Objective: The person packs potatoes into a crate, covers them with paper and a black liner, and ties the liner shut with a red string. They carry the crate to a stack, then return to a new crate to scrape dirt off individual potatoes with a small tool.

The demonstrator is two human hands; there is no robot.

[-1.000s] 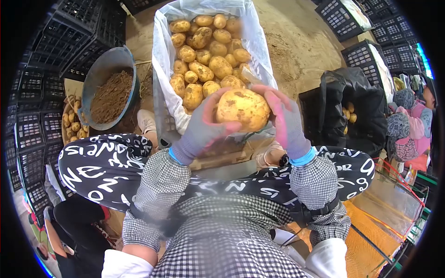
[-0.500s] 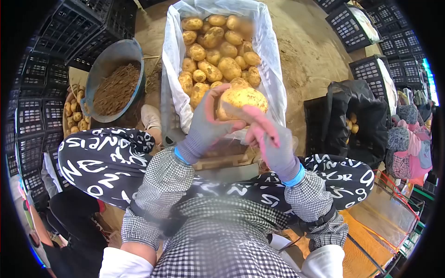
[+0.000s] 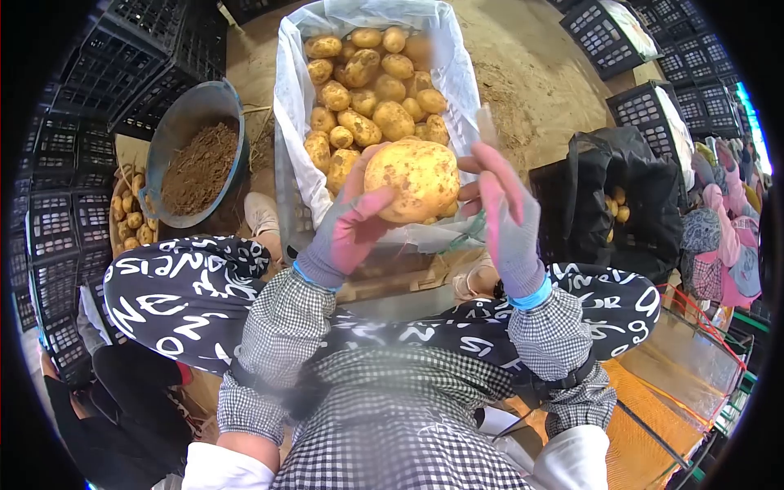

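A large, dirt-flecked yellow potato (image 3: 414, 181) is held up over the near end of a lined crate. My left hand (image 3: 347, 229), in a grey and pink glove, grips it from the left, thumb across its front. My right hand (image 3: 513, 216), gloved alike, is at the potato's right side with fingers stretched and apart; whether its fingertips touch the potato is hard to tell. Behind the hands, many potatoes (image 3: 394, 119) fill the crate, inside a white liner (image 3: 296, 135). A thin green strand (image 3: 469, 233) hangs by the right hand.
On the left stands a blue tub (image 3: 152, 175) of soil, with more potatoes (image 3: 131, 216) beside it. Stacked black crates (image 3: 69, 216) line that side. To the right is a black-lined crate (image 3: 604, 163) holding a few potatoes. Another person's dark-clothed leg (image 3: 135, 392) shows lower left.
My right hand has drawn away to the right and its fingers have spread. The potato, in my left hand, has shifted slightly left and turned. The view has tilted a little.
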